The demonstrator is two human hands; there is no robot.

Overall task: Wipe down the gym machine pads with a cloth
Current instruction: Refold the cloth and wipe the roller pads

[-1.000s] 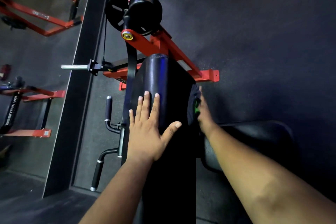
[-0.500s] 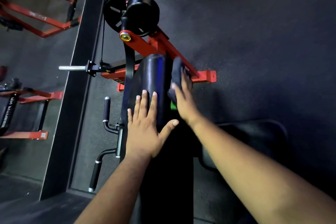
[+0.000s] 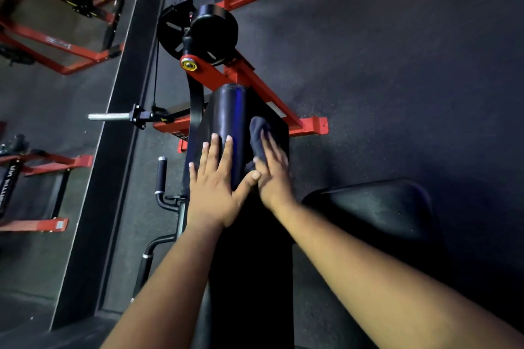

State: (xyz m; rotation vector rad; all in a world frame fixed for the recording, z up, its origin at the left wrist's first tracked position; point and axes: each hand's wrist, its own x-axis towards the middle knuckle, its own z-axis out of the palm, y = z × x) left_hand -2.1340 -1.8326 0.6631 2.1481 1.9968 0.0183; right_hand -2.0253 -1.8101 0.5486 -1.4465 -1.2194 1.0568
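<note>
Here the left hand [image 3: 215, 190] lies flat with fingers spread on the black roller pad [image 3: 229, 119], its thumb reaching toward the right hand [image 3: 273, 176]. The right hand presses a dark cloth [image 3: 259, 133] against the right side of that same pad with straight fingers laid over it; the cloth bunches up beyond the fingertips. The pad runs lengthwise away from the person, toward a red machine frame [image 3: 255, 85] and a black round roller [image 3: 214, 34] at the far end. A black seat pad [image 3: 374, 207] sits to the right, and curved black handles [image 3: 160, 176] stand to the left above the dark rubber floor [image 3: 397, 65].
</note>
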